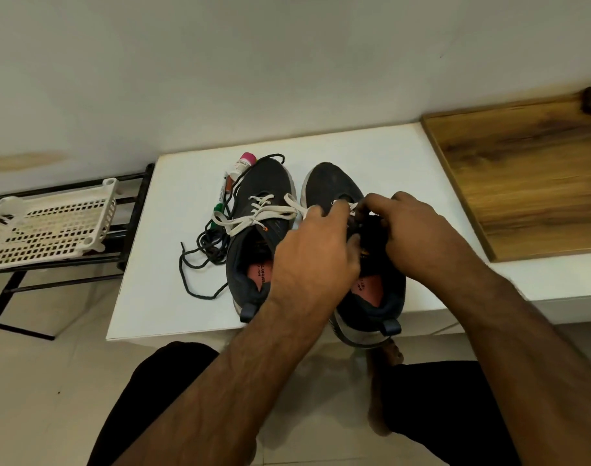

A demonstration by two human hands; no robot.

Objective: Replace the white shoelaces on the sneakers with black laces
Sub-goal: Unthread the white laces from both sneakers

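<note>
- A white plastic basket [48, 227] with slotted sides sits on a black metal rack [132, 210] at far left, beside the white table [381, 153].
- On the table's left part, a loose black lace [199, 260] lies in tangled loops; one strand runs up past the toe of the left sneaker [258, 230].
- Just behind that tangle lie a green-capped marker [219, 205] and a small bottle with a pink cap [243, 163], both touching or very near the left sneaker's toe side.
- The left sneaker, dark with a pinkish insole, stands toe away from the person, its white lace [257, 213] threaded and tied in a bow.
- The left hand [316, 250] reaches over between the two shoes, fingers curled at the lacing area of the right sneaker [341, 186]; it seems to pinch a bit of white lace, though the grip is partly hidden.
- The right sneaker stands beside the left one, its heel hanging past the table's near edge.
- The right hand [411, 230] curls over the same sneaker's tongue, fingertips meeting the left hand's; what it pinches cannot be told.
- A wooden board [529, 176] lies at far right.
</note>
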